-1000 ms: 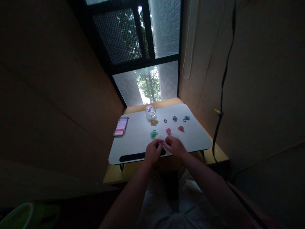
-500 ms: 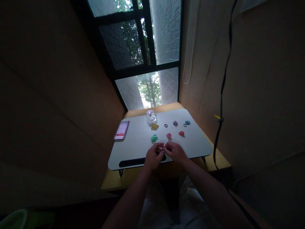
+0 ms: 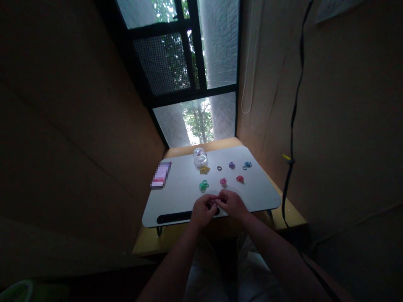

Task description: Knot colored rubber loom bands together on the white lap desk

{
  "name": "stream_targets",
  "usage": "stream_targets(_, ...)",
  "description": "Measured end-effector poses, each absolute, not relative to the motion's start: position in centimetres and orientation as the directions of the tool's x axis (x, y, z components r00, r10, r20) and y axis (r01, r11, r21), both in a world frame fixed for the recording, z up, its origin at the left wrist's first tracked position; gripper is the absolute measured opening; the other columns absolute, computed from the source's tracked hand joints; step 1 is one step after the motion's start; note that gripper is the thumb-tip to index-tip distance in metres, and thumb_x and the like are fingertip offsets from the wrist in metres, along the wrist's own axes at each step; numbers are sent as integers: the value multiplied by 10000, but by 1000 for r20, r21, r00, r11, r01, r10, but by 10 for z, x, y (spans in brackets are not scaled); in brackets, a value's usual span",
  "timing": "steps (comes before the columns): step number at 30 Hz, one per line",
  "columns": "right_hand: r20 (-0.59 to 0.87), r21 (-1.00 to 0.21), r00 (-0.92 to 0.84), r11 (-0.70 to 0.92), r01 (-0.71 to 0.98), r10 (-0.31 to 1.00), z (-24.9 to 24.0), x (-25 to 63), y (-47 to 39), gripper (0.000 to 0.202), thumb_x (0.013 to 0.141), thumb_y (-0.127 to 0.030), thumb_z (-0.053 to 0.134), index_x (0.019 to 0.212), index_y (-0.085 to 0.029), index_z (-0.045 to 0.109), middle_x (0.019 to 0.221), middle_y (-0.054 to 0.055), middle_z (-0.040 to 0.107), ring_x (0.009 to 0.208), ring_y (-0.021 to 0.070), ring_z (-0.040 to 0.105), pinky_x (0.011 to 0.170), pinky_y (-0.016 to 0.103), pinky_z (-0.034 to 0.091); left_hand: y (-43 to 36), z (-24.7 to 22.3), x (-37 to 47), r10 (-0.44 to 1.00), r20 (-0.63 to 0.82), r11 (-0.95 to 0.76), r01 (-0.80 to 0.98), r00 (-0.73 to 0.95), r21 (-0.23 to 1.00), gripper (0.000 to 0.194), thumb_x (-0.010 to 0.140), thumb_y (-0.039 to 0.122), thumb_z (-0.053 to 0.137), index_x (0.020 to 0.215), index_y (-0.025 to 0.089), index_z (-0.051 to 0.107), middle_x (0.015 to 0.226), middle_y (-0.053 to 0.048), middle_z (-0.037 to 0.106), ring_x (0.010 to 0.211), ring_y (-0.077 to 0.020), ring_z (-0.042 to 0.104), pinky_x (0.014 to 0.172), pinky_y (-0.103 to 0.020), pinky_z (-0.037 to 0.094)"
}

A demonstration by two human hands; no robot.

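My left hand [image 3: 203,209] and my right hand [image 3: 231,203] meet over the front edge of a white lap table [image 3: 176,182]. Both have their fingers curled and fingertips together; what lies between them is too small and dark to name. Just beyond them are small piles of loops: green [image 3: 204,186], pink [image 3: 223,182] and red [image 3: 240,179]. Farther back lie yellow loops [image 3: 204,170], a dark ring [image 3: 219,168], a purple pile [image 3: 231,165] and a blue pile [image 3: 248,164]. Behind the yellow loops is a clear jar [image 3: 200,157].
A phone [image 3: 161,175] lies at the table's left side. A black slot [image 3: 174,217] runs along the front edge. The lap table stands on a wooden surface [image 3: 297,218] below a window. A dark cord [image 3: 292,126] hangs at the right.
My fingers have curled in more, the left ones most, and the fingertips remain together. The whole view has shifted slightly; the piles and jar keep their places on the table.
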State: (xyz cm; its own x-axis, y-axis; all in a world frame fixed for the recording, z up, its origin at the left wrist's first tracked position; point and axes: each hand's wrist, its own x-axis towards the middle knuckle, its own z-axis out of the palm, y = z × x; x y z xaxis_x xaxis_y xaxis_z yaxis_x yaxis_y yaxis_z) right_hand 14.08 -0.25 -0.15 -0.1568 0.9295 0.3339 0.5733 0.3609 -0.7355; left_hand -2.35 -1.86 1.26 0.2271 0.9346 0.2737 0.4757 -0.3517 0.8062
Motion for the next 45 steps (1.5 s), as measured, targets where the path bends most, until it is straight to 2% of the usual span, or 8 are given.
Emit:
stream_targets(17, 318, -751, -148, 344, 564, 937, -3, 141, 0, 136, 764, -258, 654, 663, -193, 590, 620, -20, 609, 568, 116, 524, 539, 220, 339, -17, 8, -24, 948, 253, -314, 457, 192, 832, 222, 784, 241, 605, 975, 180, 698, 895, -39, 701, 658, -112, 590, 617, -235, 478)
stream_targets(23, 326, -755, -141, 347, 557, 935, -3, 142, 0, 99, 777, -249, 639, 703, -191, 611, 628, -19, 606, 573, 117, 525, 551, 223, 351, -15, 6, -24, 943, 254, -325, 447, 213, 833, 255, 817, 284, 603, 1039, 207, 703, 936, -41, 712, 706, -124, 622, 671, -253, 513)
stream_targets(28, 343, -763, -138, 361, 537, 929, -1, 142, 0, 128, 809, -257, 610, 706, -184, 630, 641, -8, 622, 580, 119, 534, 557, 226, 360, -13, 8, -23, 962, 221, -272, 458, 162, 846, 269, 820, 353, 617, 1025, 200, 701, 953, -49, 718, 717, -132, 640, 688, -263, 523)
stream_targets(31, 345, -764, -139, 364, 534, 928, 0, 142, 0, 133, 808, -257, 612, 702, -181, 639, 639, -4, 628, 582, 123, 539, 559, 227, 364, -11, 7, -23, 971, 217, -238, 454, 99, 859, 268, 795, 398, 651, 945, 182, 699, 891, -43, 716, 712, -138, 640, 675, -259, 514)
stream_targets(34, 336, -770, -139, 357, 529, 932, 0, 143, 1, 122, 804, -248, 614, 706, -181, 646, 638, -4, 635, 580, 124, 544, 556, 226, 367, -9, 5, -24, 968, 229, -251, 448, 104, 858, 237, 796, 400, 652, 879, 182, 697, 836, -27, 709, 726, -139, 636, 690, -256, 499)
stream_targets(45, 310, -790, -164, 350, 503, 936, 1, 144, 0, 168, 834, -295, 600, 726, -182, 663, 673, 7, 653, 620, 130, 567, 586, 229, 380, -9, 3, -24, 964, 239, -267, 476, 120, 838, 226, 828, 386, 604, 899, 182, 670, 765, -1, 664, 662, -115, 567, 636, -232, 436)
